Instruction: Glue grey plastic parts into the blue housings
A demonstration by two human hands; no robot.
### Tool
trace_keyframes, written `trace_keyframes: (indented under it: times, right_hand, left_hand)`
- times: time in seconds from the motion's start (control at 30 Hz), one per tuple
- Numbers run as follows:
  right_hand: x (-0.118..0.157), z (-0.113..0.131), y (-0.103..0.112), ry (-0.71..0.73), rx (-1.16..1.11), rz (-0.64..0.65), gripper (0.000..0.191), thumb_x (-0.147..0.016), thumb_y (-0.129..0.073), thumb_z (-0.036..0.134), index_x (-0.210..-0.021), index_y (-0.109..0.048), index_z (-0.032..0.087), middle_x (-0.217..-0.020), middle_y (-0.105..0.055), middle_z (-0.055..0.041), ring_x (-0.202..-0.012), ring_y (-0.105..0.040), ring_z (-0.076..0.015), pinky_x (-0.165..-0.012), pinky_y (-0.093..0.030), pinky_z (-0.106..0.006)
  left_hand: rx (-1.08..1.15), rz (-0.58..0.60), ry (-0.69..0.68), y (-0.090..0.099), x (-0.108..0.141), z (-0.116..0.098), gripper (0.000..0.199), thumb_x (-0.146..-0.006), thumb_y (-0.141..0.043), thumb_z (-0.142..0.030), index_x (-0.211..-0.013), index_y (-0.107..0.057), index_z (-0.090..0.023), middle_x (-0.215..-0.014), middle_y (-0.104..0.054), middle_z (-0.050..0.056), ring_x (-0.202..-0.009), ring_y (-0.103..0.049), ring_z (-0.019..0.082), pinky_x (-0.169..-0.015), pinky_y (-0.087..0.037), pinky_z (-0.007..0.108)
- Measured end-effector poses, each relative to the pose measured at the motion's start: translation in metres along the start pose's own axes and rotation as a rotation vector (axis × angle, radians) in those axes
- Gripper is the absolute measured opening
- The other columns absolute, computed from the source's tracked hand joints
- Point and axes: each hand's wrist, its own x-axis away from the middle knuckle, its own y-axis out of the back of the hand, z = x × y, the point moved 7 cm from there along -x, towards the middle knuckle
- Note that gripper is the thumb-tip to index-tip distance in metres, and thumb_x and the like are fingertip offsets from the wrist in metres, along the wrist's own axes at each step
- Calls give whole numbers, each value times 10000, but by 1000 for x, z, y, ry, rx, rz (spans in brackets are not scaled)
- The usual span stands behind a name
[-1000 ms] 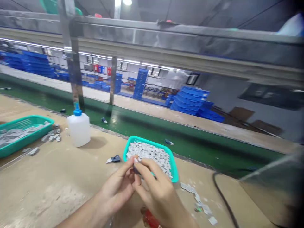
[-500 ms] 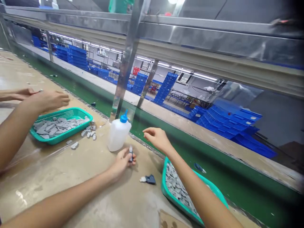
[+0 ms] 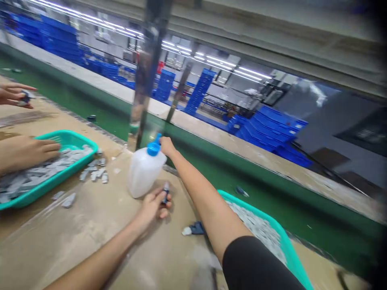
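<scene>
My left hand (image 3: 155,203) is closed around a small dark part with a pale tip (image 3: 165,193), just above the tabletop. Beside it stands a white squeeze bottle (image 3: 143,173) with a blue nozzle cap (image 3: 153,149). My right hand (image 3: 167,147) reaches forward to the bottle's cap. Its fingers are mostly hidden behind the cap and blurred, so whether it touches the bottle is unclear. Under my right forearm lies another dark part with a white end (image 3: 194,228), partly covered by the arm.
Green baskets of small grey pieces stand at left (image 3: 75,161) and right (image 3: 294,257). A co-worker's hand (image 3: 30,153) is over the left basket; another hand (image 3: 15,94) holds a dark part. Loose grey pieces (image 3: 95,171) lie nearby. A green belt (image 3: 196,157) carries dark parts behind a metal post (image 3: 148,72).
My right hand has moved left and forward to the bottle's cap. My left hand keeps its part. The co-worker's hands have separated, one now over the basket. The view has shifted.
</scene>
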Motion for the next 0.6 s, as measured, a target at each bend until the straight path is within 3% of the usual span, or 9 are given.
trace_keyframes:
  times: [0.1,0.2,0.27,0.33,0.4,0.5,0.6]
  right_hand:
    - [36,-61,52,-138,126,2,276,-847,-495,292,-1080,-505,146,-1099,-521,-63,-947,-533,-197,-795,-459,-390]
    - [109,-138,107,-318,220,2,281,-850,-491,290,-1092,-495,149,-1097,-521,-68,-936,-539,-188,-786,-464,-387]
    - [159,-181,123,-411,249,58,260,-849,-493,287,-1069,-510,150,-1079,-532,-64,-916,-547,-179,-771,-472,-370]
    - [195,-208,122,-455,251,139,246,-850,-491,282,-1059,-518,154,-1069,-538,-60,-895,-553,-170,-754,-480,-353]
    - [213,-220,112,-452,239,209,254,-853,-487,276,-1079,-507,162,-1089,-527,-65,-899,-551,-170,-753,-482,-352]
    - [216,-217,97,-406,231,253,278,-850,-491,272,-1107,-489,165,-1128,-503,-72,-937,-536,-181,-777,-473,-372]
    - [214,-208,95,-376,243,242,244,-849,-493,276,-1064,-517,163,-1102,-522,-63,-934,-538,-179,-784,-467,-367]
  left_hand:
    - [-27,8,-11,4,8,-2,239,-737,-563,-155,-968,-503,-136,-676,-510,-3,-521,-482,50,-331,-272,85]
    - [-99,-52,-36,4,13,-4,228,-734,-561,-140,-958,-523,-125,-688,-546,14,-561,-536,73,-367,-338,105]
    - [-257,-38,-69,-8,8,-8,244,-770,-524,-170,-1010,-513,-128,-766,-587,47,-660,-591,108,-485,-439,151]
    - [-452,38,-122,-34,-10,-13,284,-821,-457,-204,-1097,-463,-139,-850,-604,70,-743,-609,128,-596,-477,199]
    - [-592,80,-190,-62,-40,-18,321,-855,-396,-210,-1170,-401,-148,-860,-607,69,-735,-605,121,-600,-473,213]
    - [-739,28,-256,-92,-91,-20,316,-878,-364,-237,-1174,-402,-132,-864,-595,59,-702,-586,119,-611,-481,260]
    - [-918,23,-319,-115,-116,-18,301,-841,-454,-293,-1098,-480,-138,-1002,-564,70,-827,-570,163,-719,-482,359]
